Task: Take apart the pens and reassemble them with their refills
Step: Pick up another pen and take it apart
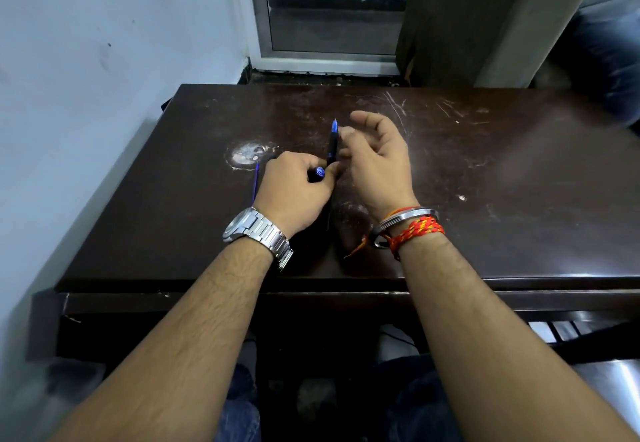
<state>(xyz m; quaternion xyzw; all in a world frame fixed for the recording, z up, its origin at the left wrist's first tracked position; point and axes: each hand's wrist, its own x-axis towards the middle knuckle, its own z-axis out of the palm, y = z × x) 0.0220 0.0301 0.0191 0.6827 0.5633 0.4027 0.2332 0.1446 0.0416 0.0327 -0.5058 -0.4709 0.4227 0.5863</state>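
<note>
My left hand (294,192) is closed around a dark pen part with a blue end (319,173) that faces the camera. A dark pen barrel with a blue tip (333,143) stands tilted between my two hands, tip pointing away; the thumb and forefinger of my left hand pinch its lower end. My right hand (375,161) sits right beside the barrel with curled fingers, its fingertips next to the blue tip; whether they touch it I cannot tell. A thin blue refill (256,182) lies on the dark wooden table (485,182) just left of my left hand.
A white scuffed patch (246,154) marks the tabletop behind my left hand. A pale wall runs along the table's left side. Beyond the far edge are a metal door frame (329,60) and a brown curtain (460,19). A person's denim-clad leg (609,53) is at the far right.
</note>
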